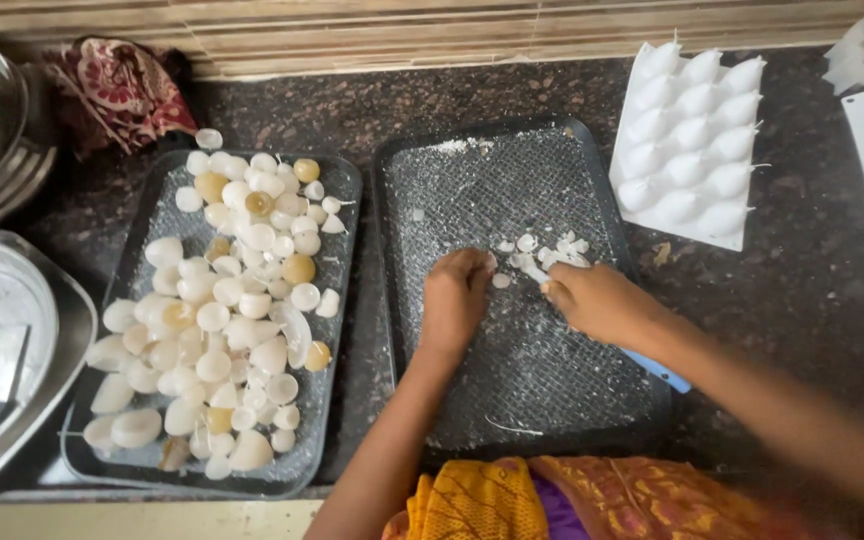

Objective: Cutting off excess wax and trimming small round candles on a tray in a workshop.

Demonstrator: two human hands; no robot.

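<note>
On the right-hand tray [472, 180], its long axis running away from the person, the left hand [455, 297] curls knuckles-up over white shell bits [542, 252] while the right hand [597, 300] pinches one, beside a tray of pale pieces [232, 300] on the desk [802, 290].

White shells [214, 318] on grey trays [344, 190]; red patterned cloth [117, 90].
</note>
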